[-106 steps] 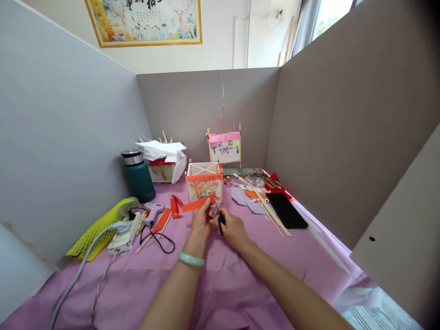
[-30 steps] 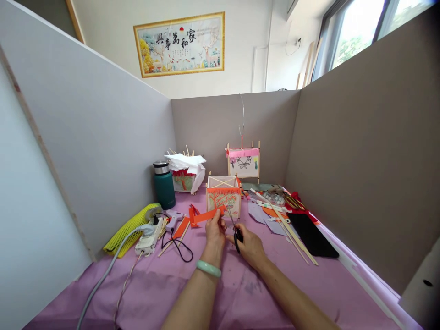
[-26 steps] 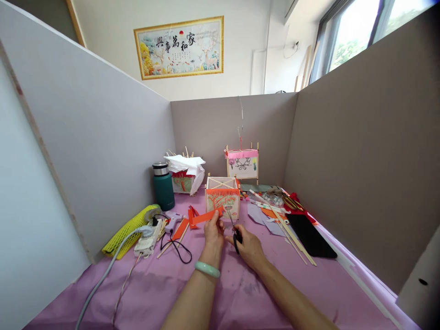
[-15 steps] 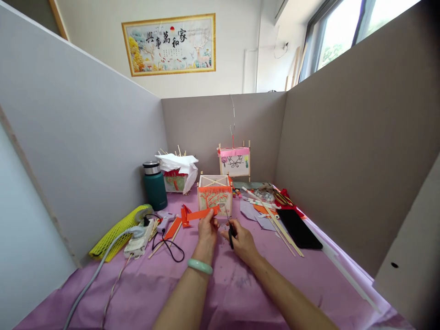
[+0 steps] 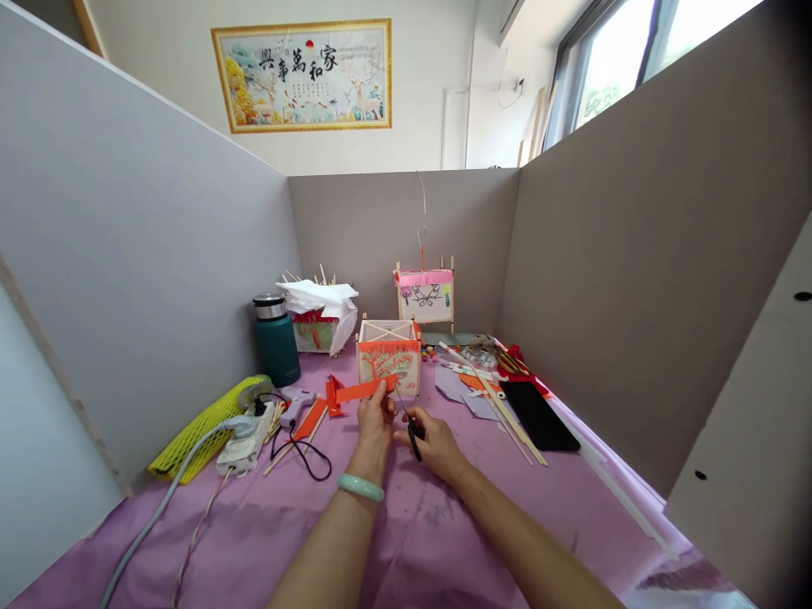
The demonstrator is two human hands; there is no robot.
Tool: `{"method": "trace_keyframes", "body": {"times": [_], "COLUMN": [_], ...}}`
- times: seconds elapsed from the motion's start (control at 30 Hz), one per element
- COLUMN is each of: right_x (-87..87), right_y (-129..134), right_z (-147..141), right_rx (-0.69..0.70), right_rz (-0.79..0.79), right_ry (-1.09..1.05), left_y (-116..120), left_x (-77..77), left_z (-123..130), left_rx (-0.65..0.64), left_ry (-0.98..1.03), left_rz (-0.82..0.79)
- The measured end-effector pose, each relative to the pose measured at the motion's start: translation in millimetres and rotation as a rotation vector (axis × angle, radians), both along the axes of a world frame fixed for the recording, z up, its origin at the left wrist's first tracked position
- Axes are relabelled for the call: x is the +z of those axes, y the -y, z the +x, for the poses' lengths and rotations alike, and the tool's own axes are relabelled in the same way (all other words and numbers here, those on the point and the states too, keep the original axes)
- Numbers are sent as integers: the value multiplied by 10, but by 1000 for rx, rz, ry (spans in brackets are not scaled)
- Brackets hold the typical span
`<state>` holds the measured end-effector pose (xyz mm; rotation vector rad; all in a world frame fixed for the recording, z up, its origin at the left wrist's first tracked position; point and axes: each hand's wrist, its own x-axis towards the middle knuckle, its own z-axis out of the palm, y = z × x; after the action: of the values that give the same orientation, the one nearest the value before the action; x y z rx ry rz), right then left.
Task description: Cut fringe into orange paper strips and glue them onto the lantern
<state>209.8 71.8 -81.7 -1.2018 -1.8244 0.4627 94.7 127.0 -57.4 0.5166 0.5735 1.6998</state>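
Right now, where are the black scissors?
In the head view, the black-handled scissors are in the right hand, just right of the orange paper strip.

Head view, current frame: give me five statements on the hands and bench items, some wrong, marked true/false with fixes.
1. The left hand holds an orange strip. True.
2. The scissors lie untouched on the cloth. False: the right hand holds the black-handled scissors.
3. The teal bottle stands upright, left of the stick-framed box. True.
4. A bangle is on the right wrist. False: the pale green bangle is on the left wrist.
5. The lilac glue gun lies to the right of the white power strip. True.
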Motion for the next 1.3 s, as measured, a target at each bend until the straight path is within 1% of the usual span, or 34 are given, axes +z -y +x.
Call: {"method": "trace_keyframes", "body": {"times": [0.2,0.5,0.73,0.93,1.13,1.3], "right_x": [-4,3,19,-40,-64,-26], "right_y": [-14,-18,-16,-70,-124,-176], "right_z": [-13,-21,-22,-3,-19,-43], "right_rx": [-8,-8,-2,24,43,91], "right_rz": [-11,-35,-49,-65,-121,-197], "right_ry": [33,16,-8,-77,-179,-236], "left_y": [-1,23,23,59,82,66], "left_x": [17,67,52,45,21,2], "left_z": [-14,-23,-15,16,25,22], "left_rx": [-3,-18,-37,-83,-146,-103], "left_ry": [13,34,7,-87,-159,-138], "left_rz": [-5,44,15,-22,-35,-57]}}
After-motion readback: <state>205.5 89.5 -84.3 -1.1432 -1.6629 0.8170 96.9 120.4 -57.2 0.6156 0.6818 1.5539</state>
